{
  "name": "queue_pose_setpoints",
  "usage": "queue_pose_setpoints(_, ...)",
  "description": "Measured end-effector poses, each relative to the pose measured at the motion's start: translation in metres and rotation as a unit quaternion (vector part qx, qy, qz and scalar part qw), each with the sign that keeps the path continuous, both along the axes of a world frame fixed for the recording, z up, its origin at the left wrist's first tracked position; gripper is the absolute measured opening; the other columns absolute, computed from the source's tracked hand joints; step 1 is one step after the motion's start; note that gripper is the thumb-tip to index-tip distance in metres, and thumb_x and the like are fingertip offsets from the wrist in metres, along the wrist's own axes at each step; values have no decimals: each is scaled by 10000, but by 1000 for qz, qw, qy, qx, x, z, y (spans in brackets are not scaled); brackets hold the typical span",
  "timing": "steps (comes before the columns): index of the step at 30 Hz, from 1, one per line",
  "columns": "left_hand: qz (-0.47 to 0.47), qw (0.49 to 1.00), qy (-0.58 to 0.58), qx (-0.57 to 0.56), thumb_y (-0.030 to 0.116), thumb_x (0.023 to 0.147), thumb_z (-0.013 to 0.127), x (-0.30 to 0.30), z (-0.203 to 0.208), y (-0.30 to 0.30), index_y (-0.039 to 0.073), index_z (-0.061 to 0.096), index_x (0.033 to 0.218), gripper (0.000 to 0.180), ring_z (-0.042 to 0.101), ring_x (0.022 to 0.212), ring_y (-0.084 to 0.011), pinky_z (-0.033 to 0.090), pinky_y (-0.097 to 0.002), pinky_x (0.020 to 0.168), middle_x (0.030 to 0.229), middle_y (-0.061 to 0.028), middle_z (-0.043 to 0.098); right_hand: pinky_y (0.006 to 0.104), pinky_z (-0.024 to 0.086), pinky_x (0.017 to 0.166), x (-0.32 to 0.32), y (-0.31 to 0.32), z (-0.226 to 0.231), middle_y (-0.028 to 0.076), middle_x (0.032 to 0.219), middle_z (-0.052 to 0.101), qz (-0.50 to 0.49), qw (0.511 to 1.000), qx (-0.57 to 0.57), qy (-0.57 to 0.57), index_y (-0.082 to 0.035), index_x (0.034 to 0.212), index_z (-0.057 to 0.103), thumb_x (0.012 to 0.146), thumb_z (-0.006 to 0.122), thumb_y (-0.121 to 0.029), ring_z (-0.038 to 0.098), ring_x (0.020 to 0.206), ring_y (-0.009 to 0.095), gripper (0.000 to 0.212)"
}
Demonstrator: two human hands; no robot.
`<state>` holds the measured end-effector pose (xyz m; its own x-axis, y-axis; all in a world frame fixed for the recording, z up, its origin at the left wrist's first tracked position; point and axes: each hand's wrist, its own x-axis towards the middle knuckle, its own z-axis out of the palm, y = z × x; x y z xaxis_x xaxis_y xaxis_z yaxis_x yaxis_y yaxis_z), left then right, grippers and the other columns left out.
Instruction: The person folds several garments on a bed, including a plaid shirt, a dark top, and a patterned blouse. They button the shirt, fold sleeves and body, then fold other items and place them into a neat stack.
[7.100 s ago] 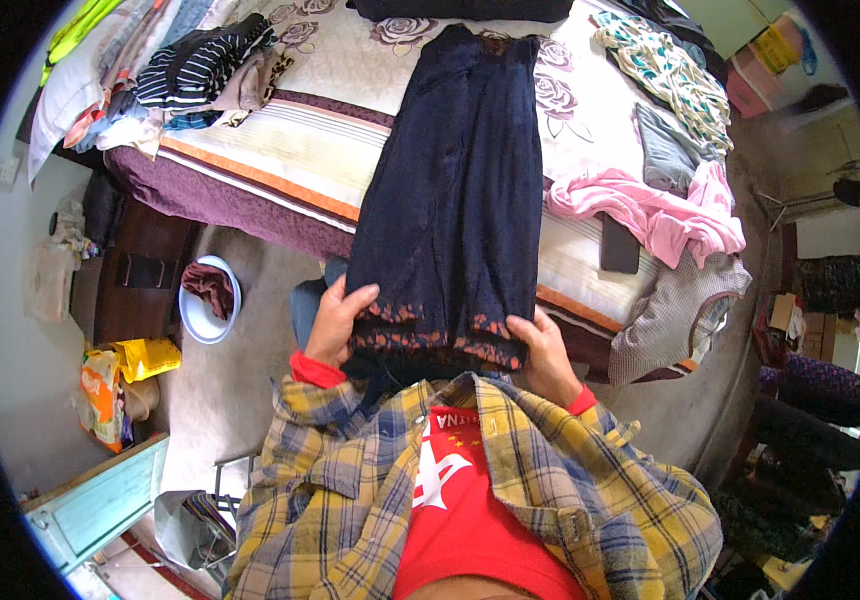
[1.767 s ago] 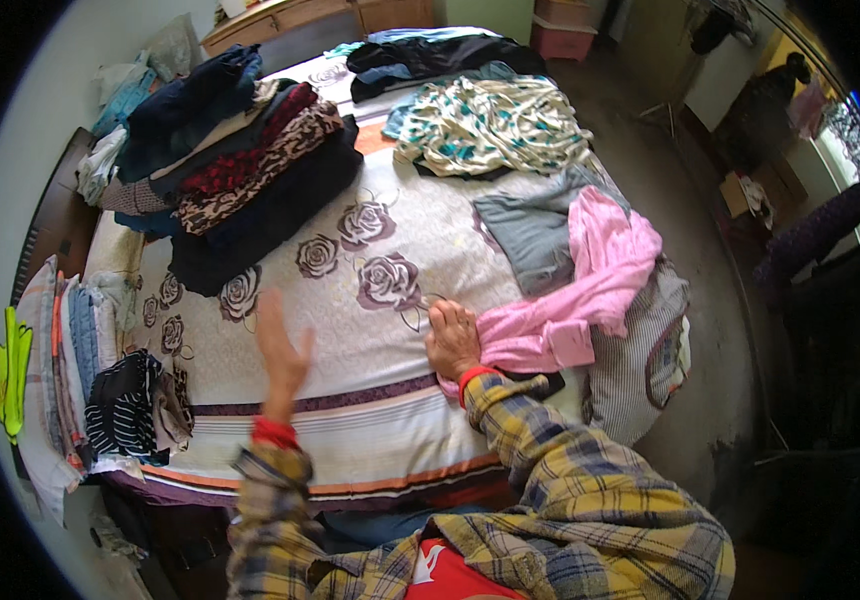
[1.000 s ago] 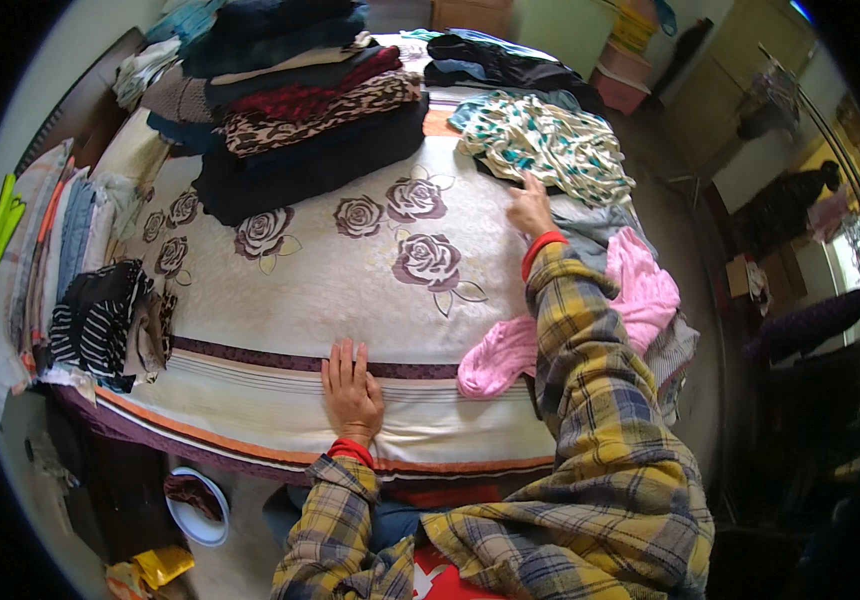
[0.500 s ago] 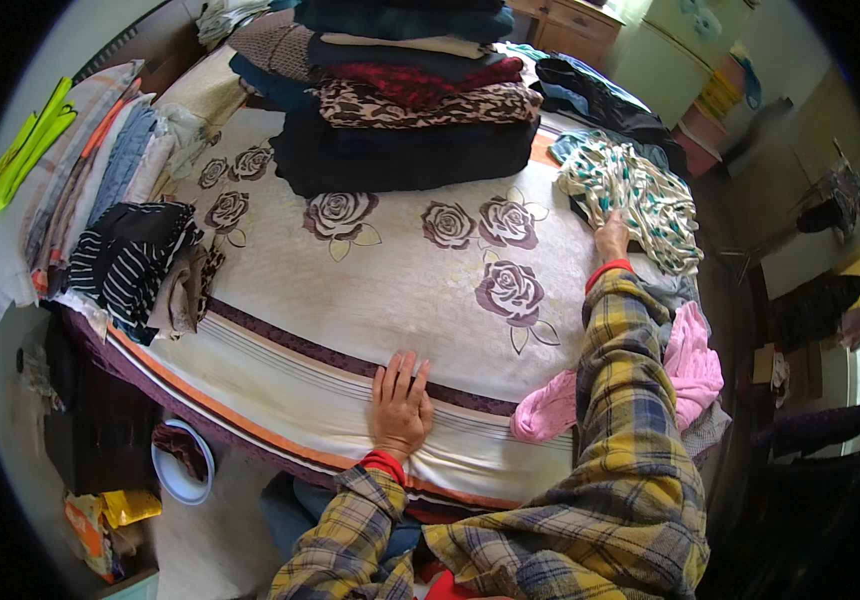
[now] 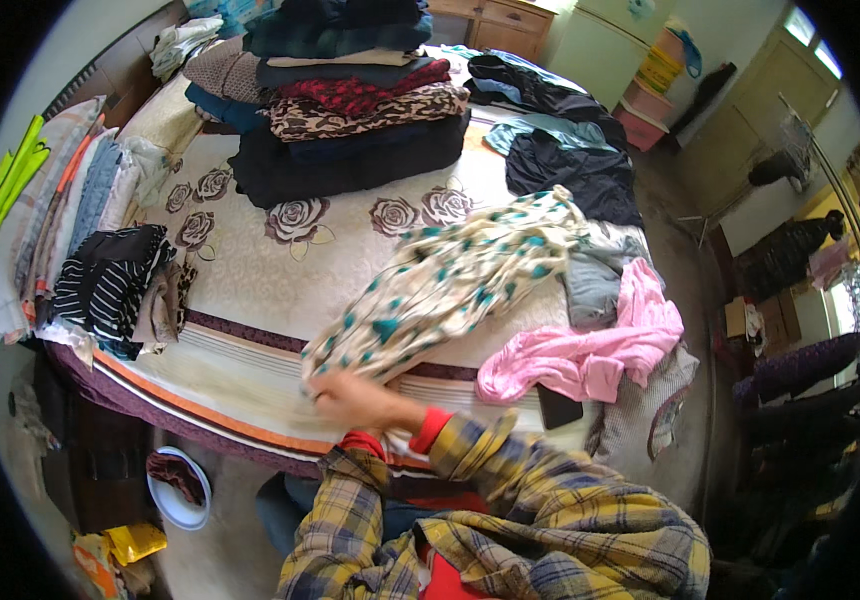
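My right hand (image 5: 362,400) is closed on one end of a cream garment with green spots (image 5: 460,270), above the bed's near edge. The garment stretches from that hand up and right across the bed, its far end by a grey garment (image 5: 595,285). My left forearm (image 5: 345,500) reaches up to the same spot. The right hand and wrist cover most of my left hand, and its fingers do not show. A crumpled pink garment (image 5: 590,350) lies to the right of my hands, beside a dark flat phone-like object (image 5: 560,408).
A tall stack of folded clothes (image 5: 350,160) stands on the rose-patterned bedspread (image 5: 260,270). Folded clothes, including a black-and-white striped one (image 5: 115,280), line the left side. Black garments (image 5: 570,170) lie at the far right. A white basin (image 5: 182,490) sits on the floor.
My right hand has pulled the spotted garment from the right side toward me and left, spreading it out. Black and grey garments now show where it lay. The view has shifted right.
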<state>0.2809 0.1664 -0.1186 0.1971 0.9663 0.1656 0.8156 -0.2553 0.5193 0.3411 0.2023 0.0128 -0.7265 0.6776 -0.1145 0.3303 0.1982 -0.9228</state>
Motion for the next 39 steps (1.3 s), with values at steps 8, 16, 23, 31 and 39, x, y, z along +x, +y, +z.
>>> queue_pose_setpoints(8, -54, 998, -29, -30, 232, 875, 504, -27, -7, -12, 80, 539, 1309, 461, 377, 1333, -351, 274, -456, 1110, 1396, -162, 481, 409, 485, 892, 18, -130, 0, 208, 1076, 585, -121, 967, 134, 181, 12, 1131, 539, 846, 562, -50, 583, 989, 361, 293)
queue_pose_setpoints(16, -79, 991, -81, -71, 251, 892, 499, -52, 6, -34, 73, 537, 1307, 453, 388, 1325, -353, 283, -435, 1108, 1388, -165, 490, 475, 436, 845, 240, -197, -28, 187, 1051, 539, -533, 647, 335, -431, 23, 1015, 533, 766, 708, -261, 515, 1001, 366, 416)
queue_pose_setpoints(23, -101, 981, -108, -124, 268, 907, 495, -66, 11, -60, 66, 536, 1305, 448, 397, 1318, -355, 292, -416, 1106, 1381, -168, 497, 512, 385, 934, 251, -165, -58, 240, 1124, 487, -583, 649, 314, -375, 29, 1122, 475, 705, 757, -353, 465, 1067, 405, 632)
queue_pose_setpoints(31, -121, 987, -83, -68, 250, 914, 541, -72, 14, -78, 35, 617, 1194, 361, 515, 1204, -358, 375, -395, 1031, 1262, -183, 593, 494, 400, 938, 251, -150, -54, 182, 1159, 516, -563, 678, 280, -380, 29, 1261, 430, 629, 797, -337, 468, 1112, 365, 818)
queue_pose_setpoints(39, -95, 968, -213, -87, 147, 885, 591, -66, 24, -97, -10, 616, 1151, 310, 564, 1124, -351, 399, -372, 985, 1189, -194, 627, 469, 423, 910, 229, -202, -60, 192, 1137, 526, -572, 688, 232, -382, 51, 1252, 406, 641, 810, -341, 494, 1084, 357, 831)
